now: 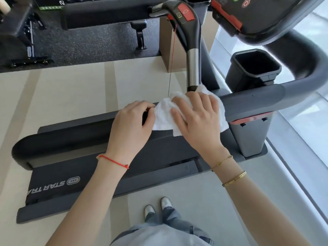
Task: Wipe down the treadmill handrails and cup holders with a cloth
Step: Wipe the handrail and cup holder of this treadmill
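Pressed flat beneath the right hand (193, 118), a white cloth (165, 116) was held wrapped over the dark grey handrail (252, 98) of a treadmill, the fingers spread and curled over the fabric rather than closed into a fist. At the cloth's left edge, the fabric was pinched by the fingertips of the left hand (132, 119), which was curled around the rail just beside the right hand. The cloth was bunched at the point where a chrome-tipped grip bar (193, 66) came down to meet the handrail, and its lower corner was seen hanging below the rail. A black cup holder (253, 68), square-mouthed, was mounted just behind the rail, to the right of the cloth and apart from it. A thin red cord (173, 55) was seen hanging from the console area down towards the cloth. A red string bracelet (113, 161) was worn on the left wrist, and gold bracelets (234, 178) on the right. Below the hands, the treadmill's black belt (58, 176) was seen, with part of a printed logo on it. The person's white shoes (158, 206) were placed on the pale floor beside the machine.
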### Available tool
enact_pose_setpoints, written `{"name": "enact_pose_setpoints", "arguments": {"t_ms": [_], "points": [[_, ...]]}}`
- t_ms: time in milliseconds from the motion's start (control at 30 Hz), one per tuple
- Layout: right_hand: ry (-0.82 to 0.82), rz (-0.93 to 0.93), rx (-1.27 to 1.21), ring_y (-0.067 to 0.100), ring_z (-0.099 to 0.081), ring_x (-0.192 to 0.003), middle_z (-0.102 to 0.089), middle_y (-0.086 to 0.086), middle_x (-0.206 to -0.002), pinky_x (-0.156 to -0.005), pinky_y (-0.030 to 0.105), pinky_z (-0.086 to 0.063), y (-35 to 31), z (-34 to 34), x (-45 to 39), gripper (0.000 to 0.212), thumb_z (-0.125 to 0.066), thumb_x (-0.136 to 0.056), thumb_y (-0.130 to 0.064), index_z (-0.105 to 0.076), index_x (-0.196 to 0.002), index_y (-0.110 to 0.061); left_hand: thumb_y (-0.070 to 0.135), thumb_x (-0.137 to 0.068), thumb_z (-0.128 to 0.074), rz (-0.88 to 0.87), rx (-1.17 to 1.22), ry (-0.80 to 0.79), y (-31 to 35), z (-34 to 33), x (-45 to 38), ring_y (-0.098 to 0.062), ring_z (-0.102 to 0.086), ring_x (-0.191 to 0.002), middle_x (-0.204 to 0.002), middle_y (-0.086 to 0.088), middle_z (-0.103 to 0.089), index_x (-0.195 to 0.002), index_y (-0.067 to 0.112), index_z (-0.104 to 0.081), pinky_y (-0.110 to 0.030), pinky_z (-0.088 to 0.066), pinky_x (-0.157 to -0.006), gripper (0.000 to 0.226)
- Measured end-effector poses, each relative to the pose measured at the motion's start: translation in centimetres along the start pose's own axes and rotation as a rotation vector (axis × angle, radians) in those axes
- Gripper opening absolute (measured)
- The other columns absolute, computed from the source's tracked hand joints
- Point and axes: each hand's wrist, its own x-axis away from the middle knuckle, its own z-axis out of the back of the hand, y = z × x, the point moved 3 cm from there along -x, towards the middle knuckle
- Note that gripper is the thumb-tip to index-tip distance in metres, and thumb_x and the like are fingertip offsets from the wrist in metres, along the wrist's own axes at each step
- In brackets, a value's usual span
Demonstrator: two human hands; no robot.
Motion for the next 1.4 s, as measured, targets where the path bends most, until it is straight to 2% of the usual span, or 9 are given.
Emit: {"name": "enact_pose_setpoints", "arguments": {"t_ms": [233,367,600,767,967,1167,1300,1400], "points": [[0.001,-0.093,0.008,0.027,-0.055,-0.098,-0.062,0.004,-0.106,-0.089,0.039,-0.037,6.4,1.0,0.7,0.032,-0.042,-0.102,-0.036,-0.068,-0.110,-0.020,0.019,-0.098,-0.050,-0.082,0.029,-0.058,3.4,-3.5,-1.8,-0.016,-0.064,-0.092,-0.101,0.005,-0.070,-0.108,0.016,-0.070,-0.037,-0.053,-0.084,0.023],[0.025,-0.067,-0.029,0.025,-0.054,-0.092,-0.062,0.002,-0.102,-0.086,0.039,-0.038,8.8,0.9,0.8,0.030,-0.043,-0.101,-0.035,-0.069,-0.106,-0.020,0.021,-0.100,-0.046,-0.107,0.041,-0.062,5.9,-5.7,-3.3,-0.013,-0.063,-0.086,-0.097,0.004,-0.069,-0.106,0.015,-0.069,-0.027,-0.051,-0.074,0.025],[0.048,-0.001,-0.011,0.025,-0.053,-0.096,-0.059,0.001,-0.104,-0.092,0.038,-0.034,17.6,1.8,1.6,0.030,-0.042,-0.101,-0.035,-0.067,-0.108,-0.021,0.026,-0.100,-0.048,-0.112,0.008,-0.025,10.6,-10.3,-5.1,-0.012,-0.065,-0.087,-0.101,0.005,-0.071,-0.109,0.017,-0.070,-0.022,-0.050,-0.070,0.025],[0.070,0.104,-0.057,0.027,-0.054,-0.095,-0.060,0.004,-0.106,-0.090,0.040,-0.036,22.8,1.9,1.9,0.030,-0.045,-0.100,-0.036,-0.067,-0.114,-0.021,0.025,-0.100,-0.050,-0.068,0.029,0.027,14.4,-13.1,-6.4,-0.009,-0.067,-0.090,-0.101,0.008,-0.073,-0.109,0.019,-0.071,-0.029,-0.057,-0.077,0.023],[0.054,0.202,-0.086,0.027,-0.052,-0.092,-0.061,0.007,-0.110,-0.086,0.039,-0.036,26.5,1.9,2.4,0.036,-0.044,-0.100,-0.039,-0.064,-0.123,-0.020,0.025,-0.099,-0.052,0.025,-0.026,0.096,17.1,-15.4,-7.3,-0.011,-0.069,-0.087,-0.097,0.009,-0.074,-0.105,0.020,-0.072,-0.034,-0.059,-0.072,0.021],[-0.055,0.035,-0.149,0.025,-0.050,-0.098,-0.056,0.002,-0.111,-0.093,0.040,-0.034,31.0,3.5,2.2,0.038,-0.034,-0.104,-0.041,-0.061,-0.124,-0.023,0.030,-0.099,-0.050,0.157,-0.078,0.132,17.6,-16.2,-7.3,-0.010,-0.070,-0.082,-0.087,0.013,-0.074,-0.105,0.028,-0.071,-0.033,-0.058,-0.067,0.022],[-0.099,-0.200,-0.311,0.023,-0.045,-0.099,-0.052,-0.003,-0.113,-0.090,0.038,-0.034,32.3,4.1,-0.2,0.039,-0.028,-0.103,-0.046,-0.055,-0.122,-0.027,0.029,-0.098,-0.051,0.183,-0.009,0.147,18.0,-16.6,-8.4,-0.010,-0.069,-0.082,-0.087,0.007,-0.074,-0.108,0.023,-0.071,-0.038,-0.060,-0.075,0.023],[-0.175,-0.317,-0.353,0.025,-0.044,-0.101,-0.051,-0.001,-0.113,-0.088,0.033,-0.027,33.4,3.6,-2.7,0.039,-0.025,-0.101,-0.052,-0.052,-0.120,-0.030,0.027,-0.098,-0.052,0.175,0.013,0.140,18.5,-16.8,-10.0,-0.010,-0.068,-0.080,-0.088,0.006,-0.073,-0.108,0.022,-0.071,-0.038,-0.059,-0.075,0.022]]}}
